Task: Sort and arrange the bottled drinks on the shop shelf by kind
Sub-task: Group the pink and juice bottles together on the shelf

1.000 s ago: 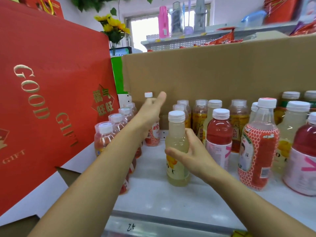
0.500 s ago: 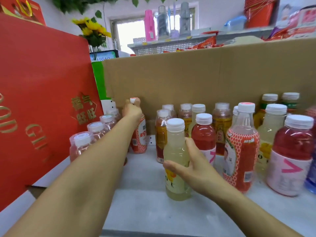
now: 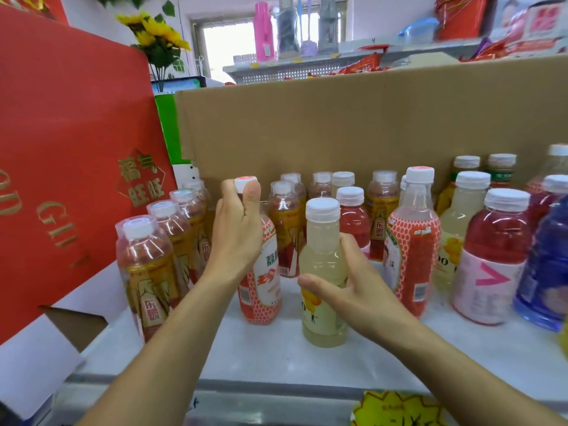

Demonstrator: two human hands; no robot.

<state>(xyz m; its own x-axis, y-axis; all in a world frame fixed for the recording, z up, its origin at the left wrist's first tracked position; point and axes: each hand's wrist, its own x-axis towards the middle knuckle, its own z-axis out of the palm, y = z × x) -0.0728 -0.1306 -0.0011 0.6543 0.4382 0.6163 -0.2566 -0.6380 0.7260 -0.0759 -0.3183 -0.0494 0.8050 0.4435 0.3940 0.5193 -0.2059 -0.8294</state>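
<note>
One shelf point(image 3: 276, 358): kinds mixed, sorting looks unfinished.
Red-netted bottle point(image 3: 261, 290): front centre, left hand point(image 3: 236, 241) curled round neck and cap, likely relocating it.
Pale yellow bottle point(image 3: 321, 318): just beside, right hand point(image 3: 365, 293) wrapped round body.

Both hands are on bottles on the white shelf point(image 3: 276, 358) — the left hand point(image 3: 236, 238) grips the neck of a red honeycomb-patterned bottle point(image 3: 262, 290), the right hand point(image 3: 356, 290) wraps a pale yellow bottle point(image 3: 322, 265) — against a cardboard backing point(image 3: 353, 124).
</note>
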